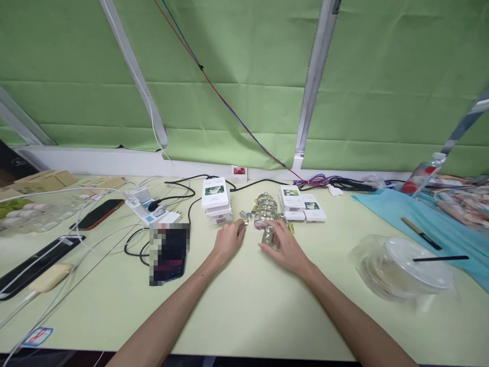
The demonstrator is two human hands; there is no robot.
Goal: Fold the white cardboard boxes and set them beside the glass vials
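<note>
My right hand (286, 250) grips a small silvery metallic piece (268, 235) between thumb and fingers, just above the table. My left hand (228, 240) is closed, its fingertips against a small shiny bit; whether it holds that bit I cannot tell. Beyond the hands stands a cluster of shiny round gold and silver pieces (266, 206), with several small metallic bits around it. To its left is a stack of white boxes (216, 193) with a flower picture. More white boxes (292, 199) with similar pictures lie on its right.
Left lie a blurred-out phone (170, 255), a power strip (151, 209), loose cables and another phone (100, 214). A lidded plastic bowl (416, 265) in a bag, a blue cloth (385, 204) and a bottle (424, 173) are on the right. A small box (239, 174) stands by the wall.
</note>
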